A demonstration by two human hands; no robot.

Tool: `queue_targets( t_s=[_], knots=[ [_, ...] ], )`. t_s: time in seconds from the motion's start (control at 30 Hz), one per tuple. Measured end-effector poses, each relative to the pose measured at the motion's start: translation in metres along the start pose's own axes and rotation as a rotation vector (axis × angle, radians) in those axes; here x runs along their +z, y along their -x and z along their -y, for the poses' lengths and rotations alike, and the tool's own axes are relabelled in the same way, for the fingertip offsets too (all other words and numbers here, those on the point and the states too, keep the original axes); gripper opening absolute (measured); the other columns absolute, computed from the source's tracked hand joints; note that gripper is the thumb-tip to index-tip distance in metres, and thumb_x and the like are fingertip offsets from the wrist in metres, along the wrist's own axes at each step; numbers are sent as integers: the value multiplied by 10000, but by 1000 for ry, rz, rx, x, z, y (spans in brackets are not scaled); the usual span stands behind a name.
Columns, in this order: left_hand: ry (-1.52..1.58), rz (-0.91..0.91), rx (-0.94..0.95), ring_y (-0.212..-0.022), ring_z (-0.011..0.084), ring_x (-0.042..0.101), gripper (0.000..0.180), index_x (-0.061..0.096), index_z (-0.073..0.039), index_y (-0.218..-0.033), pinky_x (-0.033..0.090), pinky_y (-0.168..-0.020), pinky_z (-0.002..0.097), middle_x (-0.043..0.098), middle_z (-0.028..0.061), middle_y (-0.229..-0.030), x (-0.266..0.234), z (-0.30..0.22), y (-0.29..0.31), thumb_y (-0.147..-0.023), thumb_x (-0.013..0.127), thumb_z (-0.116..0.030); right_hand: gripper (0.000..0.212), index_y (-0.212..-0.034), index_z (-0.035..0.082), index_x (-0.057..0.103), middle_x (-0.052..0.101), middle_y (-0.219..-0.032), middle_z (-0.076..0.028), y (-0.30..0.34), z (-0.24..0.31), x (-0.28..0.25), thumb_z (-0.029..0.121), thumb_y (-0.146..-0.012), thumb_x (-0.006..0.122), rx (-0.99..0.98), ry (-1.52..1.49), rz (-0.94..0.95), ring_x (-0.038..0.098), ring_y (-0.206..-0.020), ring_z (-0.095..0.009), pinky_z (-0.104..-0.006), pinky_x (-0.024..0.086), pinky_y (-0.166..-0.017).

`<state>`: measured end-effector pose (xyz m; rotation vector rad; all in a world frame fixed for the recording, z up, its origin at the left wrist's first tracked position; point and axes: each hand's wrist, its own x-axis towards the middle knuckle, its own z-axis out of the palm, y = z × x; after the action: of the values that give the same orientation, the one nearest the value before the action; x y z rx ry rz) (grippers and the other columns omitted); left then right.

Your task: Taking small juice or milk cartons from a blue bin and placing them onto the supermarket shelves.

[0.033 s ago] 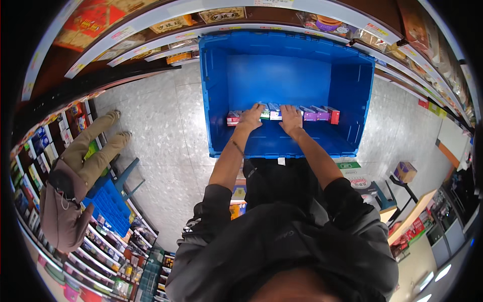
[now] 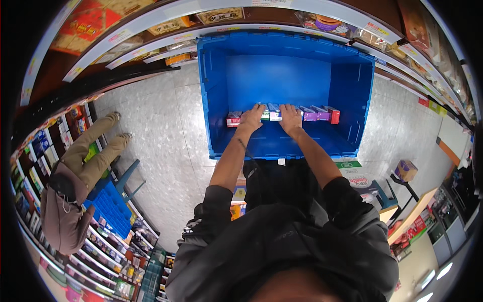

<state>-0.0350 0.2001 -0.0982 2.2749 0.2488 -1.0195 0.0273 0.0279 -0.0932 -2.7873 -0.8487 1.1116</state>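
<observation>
A row of small cartons stands across the inside of a large blue plastic crate. My left hand is closed over the left part of the row, its fingers bent over the far side. Just left of it is a red-and-pink carton. My right hand grips the row's middle in the same way. Between my hands show a green-and-white carton and a white-and-blue carton. To the right are purple cartons and a red carton at the end. My hands hide the cartons under them.
Shelves with packaged food run along the far side, close to the crate. On the left, a person stands by a blue basket and stocked shelves. Behind me at the right are a cardboard carton and a cart handle.
</observation>
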Motion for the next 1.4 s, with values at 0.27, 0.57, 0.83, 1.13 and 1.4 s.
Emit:
queue_targets(
  t_s=[0.27, 0.57, 0.83, 1.13, 1.4],
  knots=[
    [238, -171, 163, -1070, 352, 582, 502, 535, -126, -1234, 478, -915, 420, 605, 178, -1147, -43, 9, 11, -763, 706, -161, 408, -1039, 69, 610, 598, -1091, -106, -3, -18, -37, 143, -676, 782, -109, -426, -254, 550, -1072, -298, -392, 435, -935],
    [1437, -210, 42, -957, 161, 617, 422, 528, -22, -1192, 516, -814, 316, 629, 90, -1046, -160, -96, 130, -917, 603, -333, 402, -1163, 49, 413, 532, -1157, -128, 73, 44, -172, 319, -931, 601, -43, -1709, -84, 492, -1117, -158, -280, 399, -921],
    [1734, 410, -57, -1027, 267, 636, 393, 514, -19, -1224, 523, -885, 386, 623, 136, -1170, -120, -84, 137, -898, 536, -237, 341, -1158, 21, 551, 661, -1063, -117, 109, 35, -156, 273, -930, 536, 297, -1980, 344, 669, -926, -236, -403, 556, -803],
    [1688, 431, -169, -988, 297, 645, 339, 506, 22, -1165, 551, -863, 425, 621, 180, -1091, -111, -106, 136, -915, 498, -207, 324, -1086, 62, 576, 652, -1025, -129, 118, 15, -165, 320, -912, 489, 565, -1952, 654, 644, -933, -277, -470, 541, -808],
    [1136, -191, 423, -1205, 264, 482, 679, 128, -154, -1455, 459, -958, 380, 420, 165, -1322, -150, -178, 197, -890, 503, -131, 602, -1353, 28, 292, 506, -1231, -145, 194, 34, -229, 305, -916, 599, 79, -1744, -122, 543, -1095, -190, -325, 485, -873]
  ],
)
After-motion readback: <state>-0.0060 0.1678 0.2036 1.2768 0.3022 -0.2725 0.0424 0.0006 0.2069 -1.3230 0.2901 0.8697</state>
